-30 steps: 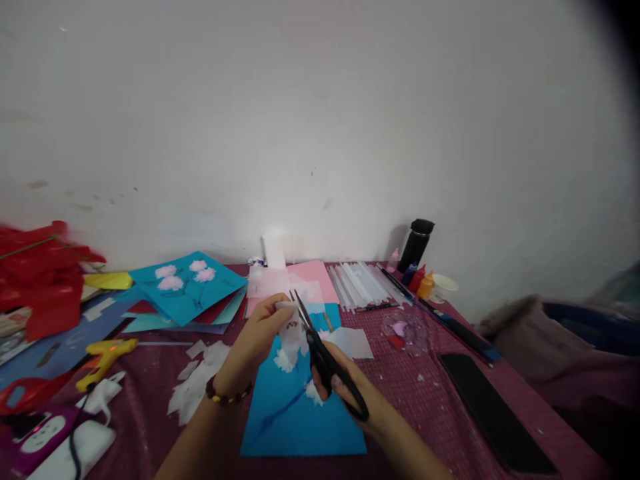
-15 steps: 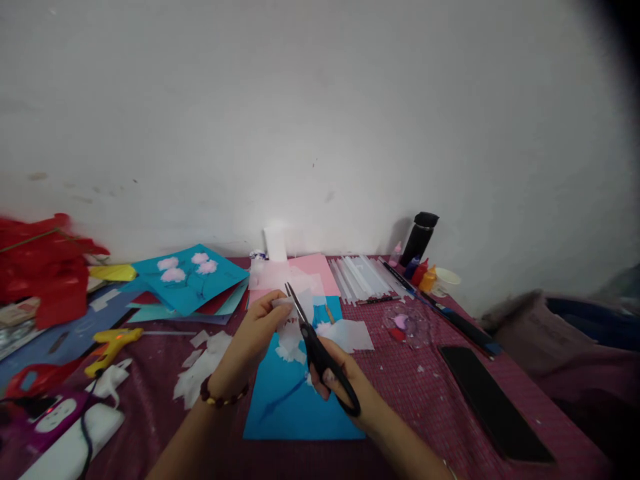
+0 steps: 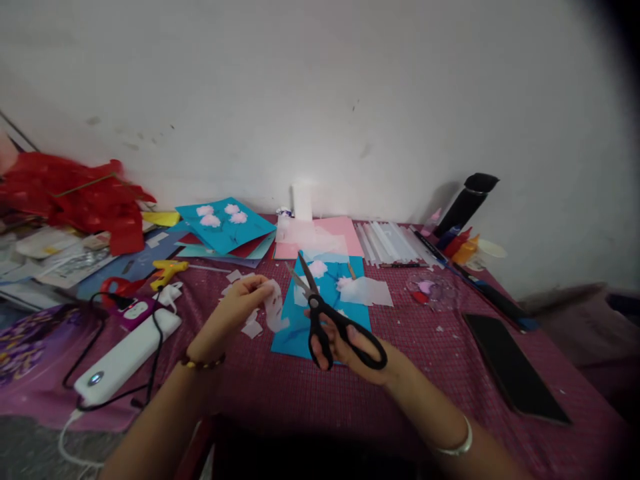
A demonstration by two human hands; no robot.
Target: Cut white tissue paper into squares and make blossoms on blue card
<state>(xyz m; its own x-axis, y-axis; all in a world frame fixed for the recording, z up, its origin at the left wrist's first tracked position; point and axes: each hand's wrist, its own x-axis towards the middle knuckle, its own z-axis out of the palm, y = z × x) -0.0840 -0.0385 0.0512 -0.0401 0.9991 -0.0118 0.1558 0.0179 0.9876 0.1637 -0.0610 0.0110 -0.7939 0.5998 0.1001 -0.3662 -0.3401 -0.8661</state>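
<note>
My left hand [image 3: 246, 300] pinches a thin strip of white tissue paper [image 3: 274, 311], which hangs down with small holes or cut marks in it. In my right hand [image 3: 350, 343] is a pair of black-handled scissors [image 3: 315, 303], fingers through the loops and blades spread apart. Both hands are above a blue sheet [image 3: 295, 333] bearing pale pink paper blossoms [image 3: 317, 269] and darker painted branches. A loose piece of white tissue [image 3: 370, 292] lies across the sheet's right edge. White paper scraps [image 3: 253, 325] lie below my left hand.
Left stand a yellow glue gun [image 3: 167, 272], a white power bank [image 3: 127, 357] with cables, and a stack of coloured sheets [image 3: 225, 227]. White glue sticks [image 3: 390, 241], a black bottle [image 3: 465, 203], paint bottles [image 3: 465, 250] and a black phone [image 3: 515, 367] are right.
My left hand has drawn left and down with the tissue strip, away from the scissors. The scissor blades have opened wider. The view has tilted down and shifted left.
</note>
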